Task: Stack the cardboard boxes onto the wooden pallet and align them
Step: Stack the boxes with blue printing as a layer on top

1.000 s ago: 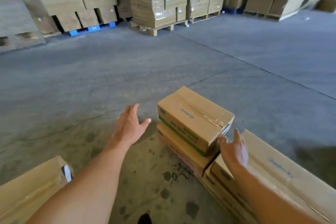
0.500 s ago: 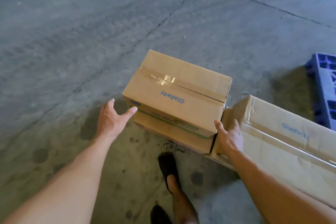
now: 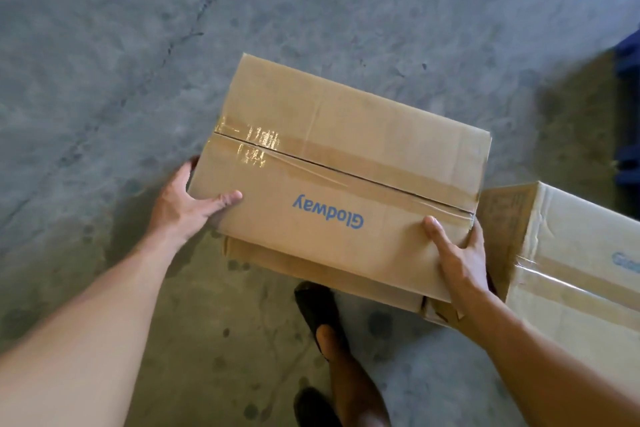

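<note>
Left grip (image 3: 187,208) and right grip (image 3: 457,253) curled round opposite ends of top box (image 3: 346,166), thumbs on lid. Box rests on lower box (image 3: 311,263) (slightly skewed). Wooden pallet out of view. Judged early: lift, stacking and aligning all remain.

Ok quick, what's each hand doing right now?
Left hand: grips the left end of the top cardboard box.
Right hand: grips the near right corner of the same box.
</note>
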